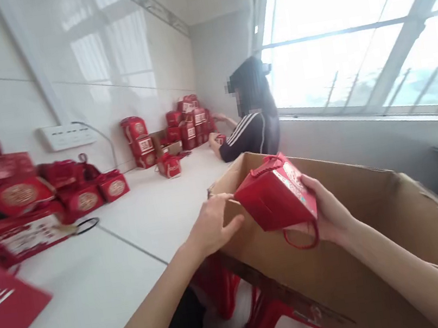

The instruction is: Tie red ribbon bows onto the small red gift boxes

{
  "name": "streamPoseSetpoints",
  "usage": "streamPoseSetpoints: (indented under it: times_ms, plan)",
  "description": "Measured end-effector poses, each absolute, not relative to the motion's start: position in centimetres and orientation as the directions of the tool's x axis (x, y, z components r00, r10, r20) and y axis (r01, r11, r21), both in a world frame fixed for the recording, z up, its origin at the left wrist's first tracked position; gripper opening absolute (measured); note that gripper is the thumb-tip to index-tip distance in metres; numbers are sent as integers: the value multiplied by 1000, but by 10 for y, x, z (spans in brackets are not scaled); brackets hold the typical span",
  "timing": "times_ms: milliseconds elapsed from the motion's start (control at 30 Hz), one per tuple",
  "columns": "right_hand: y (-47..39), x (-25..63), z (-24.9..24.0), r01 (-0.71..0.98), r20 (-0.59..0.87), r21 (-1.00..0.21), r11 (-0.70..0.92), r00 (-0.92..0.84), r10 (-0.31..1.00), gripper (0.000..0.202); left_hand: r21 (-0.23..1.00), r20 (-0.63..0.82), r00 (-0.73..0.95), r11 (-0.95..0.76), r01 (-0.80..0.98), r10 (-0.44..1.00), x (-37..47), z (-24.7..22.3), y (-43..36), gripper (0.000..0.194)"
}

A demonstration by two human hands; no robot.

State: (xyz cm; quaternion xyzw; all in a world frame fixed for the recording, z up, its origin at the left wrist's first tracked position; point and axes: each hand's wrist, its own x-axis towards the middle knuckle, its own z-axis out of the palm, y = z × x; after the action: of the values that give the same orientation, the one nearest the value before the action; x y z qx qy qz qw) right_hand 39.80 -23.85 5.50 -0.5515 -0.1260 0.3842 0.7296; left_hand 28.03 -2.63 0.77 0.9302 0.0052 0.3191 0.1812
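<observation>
A red gift box (267,198) with twisted red cord handles is tilted over the open cardboard box (354,187). My right hand (326,205) grips it from the right, its fingers partly hidden behind the patterned side. One cord loop hangs below the gift box and another lies across its top. To the left, my left hand (214,225) has its thumb and fingers apart, close to the gift box's left corner. It holds nothing, and I cannot tell whether a fingertip touches that corner.
Several red boxes (20,193) crowd the left of the white table (137,220). A small red box (169,166) stands further back, before stacked red boxes (194,121). A co-worker (251,121) sits at the far end, hands at a red item. Red stools (292,323) stand below.
</observation>
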Motion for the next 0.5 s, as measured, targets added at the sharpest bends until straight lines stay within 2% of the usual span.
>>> streamPoseSetpoints:
  times_ms: [33,100,167,267,333,400,467,500]
  plan:
    - [-246,401,57,-521,-306,-849,88,620,723,43,268,574,819,-947,-177,9,296,-2,-32,43]
    - [-259,406,57,-625,-354,-773,107,566,745,42,172,560,824,-962,-214,-83,319,-19,-42,45]
    - [-271,410,57,-658,-365,-742,130,559,744,41,140,588,807,-977,-164,-51,333,-32,-46,35]
    - [-287,421,61,-617,-357,-775,135,604,712,37,118,672,741,-986,-116,-7,343,-44,-45,25]
    - [-296,436,66,-511,-307,-850,128,678,668,36,104,724,689,-987,-121,-8,345,-50,-44,21]
    - [-306,460,70,-311,-200,-947,85,774,601,39,104,764,645,-988,-115,5,347,-54,-46,17]
    - [-318,492,68,-25,-62,-997,-77,850,524,50,112,797,604,-989,-95,32,351,-56,-49,14]
    - [-325,510,65,129,6,-966,-222,876,483,58,113,809,586,-990,-88,40,352,-57,-51,14]
